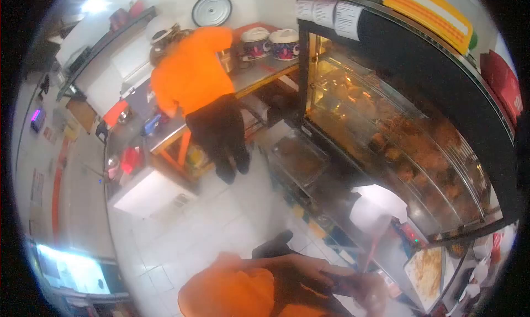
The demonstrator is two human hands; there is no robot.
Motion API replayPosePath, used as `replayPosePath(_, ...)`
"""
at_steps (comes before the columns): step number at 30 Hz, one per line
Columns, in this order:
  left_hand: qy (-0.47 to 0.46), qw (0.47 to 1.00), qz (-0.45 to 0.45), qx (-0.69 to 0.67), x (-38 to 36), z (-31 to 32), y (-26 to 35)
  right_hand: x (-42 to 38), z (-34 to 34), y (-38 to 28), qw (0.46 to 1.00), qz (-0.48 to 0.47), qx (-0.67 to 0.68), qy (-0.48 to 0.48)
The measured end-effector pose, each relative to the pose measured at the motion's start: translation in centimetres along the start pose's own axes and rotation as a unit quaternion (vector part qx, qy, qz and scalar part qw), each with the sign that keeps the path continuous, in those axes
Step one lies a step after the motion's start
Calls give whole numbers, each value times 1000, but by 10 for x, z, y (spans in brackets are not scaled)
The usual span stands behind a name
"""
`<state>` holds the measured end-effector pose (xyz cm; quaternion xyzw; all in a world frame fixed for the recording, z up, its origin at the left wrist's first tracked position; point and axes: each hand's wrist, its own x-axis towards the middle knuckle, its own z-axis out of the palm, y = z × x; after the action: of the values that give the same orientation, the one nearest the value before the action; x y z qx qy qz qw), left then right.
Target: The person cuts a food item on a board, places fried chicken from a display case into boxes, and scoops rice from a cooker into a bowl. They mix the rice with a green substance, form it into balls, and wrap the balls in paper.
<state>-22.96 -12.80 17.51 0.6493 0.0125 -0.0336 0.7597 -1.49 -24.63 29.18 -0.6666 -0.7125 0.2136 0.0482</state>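
Observation:
My left arm, in an orange sleeve, reaches across the bottom of the view, and my left hand (343, 278) is smeared by motion over the counter front. Close against it is a second blurred hand shape, my right hand (375, 296); I cannot tell what either one holds. Just beyond them stands a white paper packet (381, 212) with an angular top edge, below the glass of the display case. A thin reddish streak (372, 252) runs from the packet down toward my hands. To their right lies a white tray (428, 275) with brownish food crumbs in it.
A heated display case (397, 135) with browned food fills the right. A co-worker in an orange shirt (193, 71) stands at the back workbench (259, 71), near two patterned pots (284, 45). A clear-walled tray (301, 157) sits left of the case. White floor tiles (165, 240) lie between.

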Motion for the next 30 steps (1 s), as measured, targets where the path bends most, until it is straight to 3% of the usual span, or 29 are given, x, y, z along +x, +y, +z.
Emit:
replayPosePath(1, 4, 1000, -4, -6, -1, 1, 3, 5, -2, -3, 999, -31, -35, -17)
replayPosePath(3, 12, 1000, -10, -14, -4, 2, 5, 7, 13, -2, 984, -41, -51, 166)
replayPosePath(5, 18, 1000, -10, -14, -5, 3, 8, 12, 28, 2, 932, -43, -68, 353)
replayPosePath(6, 20, 1000, -11, -16, -4, 3, 10, 18, 4, -4, 984, 96, 141, 54)
replayPosePath(7, 23, 1000, -13, -16, -7, 2, 12, 25, 20, 11, 988, -75, -133, 11)
replayPosePath(8, 24, 999, -16, -16, -4, 3, 15, 18, 25, 14, 965, 80, 246, -33)
replayPosePath(9, 23, 999, -21, -18, -3, 2, 17, 10, 30, 15, 777, 220, 585, -73)
replayPosePath(10, 23, 999, -27, -19, -2, 0, 22, 6, 38, 20, 921, 69, 383, -30)
replayPosePath(13, 31, 999, -30, -27, 10, -9, 41, 15, -1, -12, 979, -138, 106, 110)
replayPosePath(15, 43, 998, 33, -30, 19, -15, 49, 17, -29, -53, 992, -75, -61, 79)
replayPosePath(16, 47, 995, 84, -32, 24, -18, 50, 13, -21, -45, 991, -62, -47, 111)
replayPosePath(19, -4, 982, 100, 158, 9, -45, 89, 0, 10, 7, 978, -38, -14, 206)
replayPosePath(20, -21, 987, 6, 161, -5, -58, 105, -7, 10, 22, 972, -38, -5, 231)
replayPosePath(21, 13, 966, 69, 248, -20, -71, 114, -13, 10, 36, 966, -38, 4, 256)
replayPosePath(22, 47, 935, 132, 327, -32, -79, 115, -15, 6, 33, 893, 50, 367, 255)
replayPosePath(24, 42, 947, 114, 298, -44, -89, 91, -19, 10, 50, 825, 98, 529, 172)
replayPosePath(25, 41, 953, 102, 281, -45, -91, 80, -9, 18, 54, 834, 50, 508, 209)
replayPosePath(26, 27, 973, -41, 225, -41, -79, 103, 8, 21, 47, 839, 2, 486, 243)
replayPosePath(27, 66, 992, 55, -91, -34, -61, 97, 23, 23, 31, 837, 10, 477, 270)
replayPosePath(29, 137, 975, 110, -135, -25, -46, 74, 50, 29, 0, 823, 80, 465, 316)
replayPosePath(30, 175, 954, 131, -208, -21, -46, 61, 61, 46, -3, 789, 64, 504, 347)
